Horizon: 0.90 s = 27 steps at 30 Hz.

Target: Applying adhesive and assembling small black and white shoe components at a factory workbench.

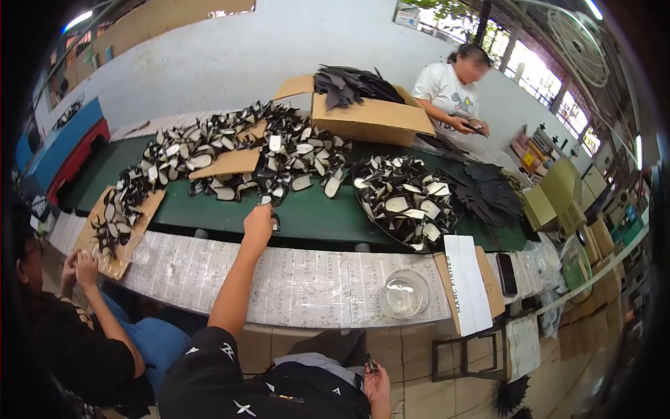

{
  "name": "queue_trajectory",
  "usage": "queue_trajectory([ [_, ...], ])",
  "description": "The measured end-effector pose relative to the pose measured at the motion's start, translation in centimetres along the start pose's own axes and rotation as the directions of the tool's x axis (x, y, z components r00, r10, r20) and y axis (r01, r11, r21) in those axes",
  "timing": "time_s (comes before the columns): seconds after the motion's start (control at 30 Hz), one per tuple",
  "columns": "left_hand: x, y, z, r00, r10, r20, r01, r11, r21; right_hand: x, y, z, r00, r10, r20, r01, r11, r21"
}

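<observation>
My left hand (257, 225) stretches over the front edge of the green table. Its fingers are closed on a small black piece with a white oval face (265, 200), at the near side of a heap of similar pieces (272, 150). Low by my lap, my right hand (377, 384) is closed around a small dark object (372, 363), too small to make out. A round tray heaped with more black-and-white pieces (405, 202) stands right of my left hand.
An open cardboard box (370, 119) of dark flat sheets stands behind the heap. Dark sheets (485, 192) lie at the right. The near ledge (314, 286) bears a clear bowl (406, 293), a white card (467, 286) and a phone (506, 274). Co-workers sit at left and far right.
</observation>
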<state>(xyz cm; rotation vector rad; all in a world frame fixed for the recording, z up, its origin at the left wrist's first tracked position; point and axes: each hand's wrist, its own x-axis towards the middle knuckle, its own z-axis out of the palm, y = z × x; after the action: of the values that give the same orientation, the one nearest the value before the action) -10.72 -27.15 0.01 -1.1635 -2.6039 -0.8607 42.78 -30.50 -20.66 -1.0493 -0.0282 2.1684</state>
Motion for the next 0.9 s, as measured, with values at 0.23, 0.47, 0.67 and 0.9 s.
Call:
queue_trajectory([
  [0.23, 1.2, 2.4, -1.5, 0.999, -0.048, -0.003, 0.043, 0.911, -0.409, -0.2, -0.4, 0.1, 1.000, -0.002, 0.019, 0.002, 1.000, 0.008],
  [0.47, 0.5, 4.9, 0.2, 0.940, -0.027, 0.341, 0.311, 0.482, -0.819, -0.5, -0.5, 0.5, 0.998, -0.038, 0.044, 0.037, 0.999, 0.007],
  [0.67, -0.6, 5.9, 2.9, 0.816, 0.111, 0.568, 0.575, -0.044, -0.817, -1.3, -0.5, 1.2, 0.998, -0.070, -0.005, 0.070, 0.998, 0.000],
  [0.9, -3.5, 9.7, 2.7, 0.794, 0.142, 0.591, 0.607, -0.189, -0.772, -5.7, -0.2, 3.9, 0.889, -0.457, -0.016, 0.417, 0.825, -0.382],
])
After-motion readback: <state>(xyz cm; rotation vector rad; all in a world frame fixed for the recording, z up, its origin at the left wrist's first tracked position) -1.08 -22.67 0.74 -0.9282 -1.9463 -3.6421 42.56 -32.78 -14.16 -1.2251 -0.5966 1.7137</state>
